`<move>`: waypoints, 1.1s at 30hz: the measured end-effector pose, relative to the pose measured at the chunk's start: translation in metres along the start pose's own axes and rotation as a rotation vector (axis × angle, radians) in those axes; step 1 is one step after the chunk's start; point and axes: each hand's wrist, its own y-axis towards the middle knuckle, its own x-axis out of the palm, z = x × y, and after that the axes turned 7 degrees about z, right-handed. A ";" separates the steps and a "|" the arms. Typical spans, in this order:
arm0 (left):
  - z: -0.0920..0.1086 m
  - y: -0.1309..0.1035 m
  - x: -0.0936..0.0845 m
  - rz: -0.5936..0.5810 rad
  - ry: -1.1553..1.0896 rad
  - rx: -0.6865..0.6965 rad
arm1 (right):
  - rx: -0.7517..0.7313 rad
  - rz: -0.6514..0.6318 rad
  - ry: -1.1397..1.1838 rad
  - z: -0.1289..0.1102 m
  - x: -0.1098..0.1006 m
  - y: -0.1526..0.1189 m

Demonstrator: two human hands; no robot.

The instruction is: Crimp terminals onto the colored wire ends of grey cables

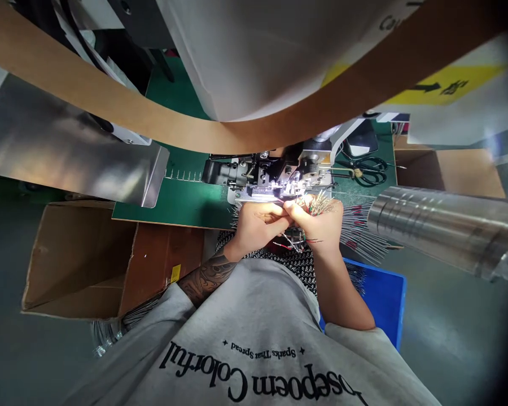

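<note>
At the lit front of a small terminal crimping machine [279, 175], my two hands meet. My right hand [324, 225] is closed around a bundle of thin wires [322, 204], whose pale ends fan out above the fingers. Its thumb and fingertips come close to the machine's work point. My left hand [258, 225] is closed in a pinch beside the right thumb; a wire seems to run there, but the fingertips hide most of it. Loose wire ends with red, white and green parts [294, 242] hang below the hands. Grey cables [364, 234] spread out to the right.
A green table [173, 208] carries the machine, with black-handled scissors [370, 171] at right. A strip of terminals [182, 176] enters from the left. A brown paper band [173, 124] arches overhead. Around stand a metal cylinder [440, 225], a cardboard box [80, 259] and a blue bin [385, 304].
</note>
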 end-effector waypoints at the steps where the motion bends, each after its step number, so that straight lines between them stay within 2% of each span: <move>1: 0.000 0.000 0.000 0.020 -0.013 0.003 | 0.003 0.019 0.002 0.001 0.000 0.000; 7: 0.000 0.000 0.002 0.095 -0.049 0.030 | 0.004 0.147 -0.020 0.009 0.005 -0.002; 15: 0.002 0.000 0.001 0.085 -0.025 0.024 | 0.041 0.190 -0.001 0.005 0.009 -0.001; 25: 0.001 0.000 0.004 0.125 -0.079 0.052 | 0.007 0.152 -0.002 -0.002 0.009 0.002; 30: 0.000 0.001 0.003 0.129 -0.071 0.031 | 0.006 0.125 -0.001 0.006 0.008 0.002; 33: 0.000 0.003 0.000 0.078 -0.063 0.006 | -0.033 0.111 -0.008 0.013 0.006 0.000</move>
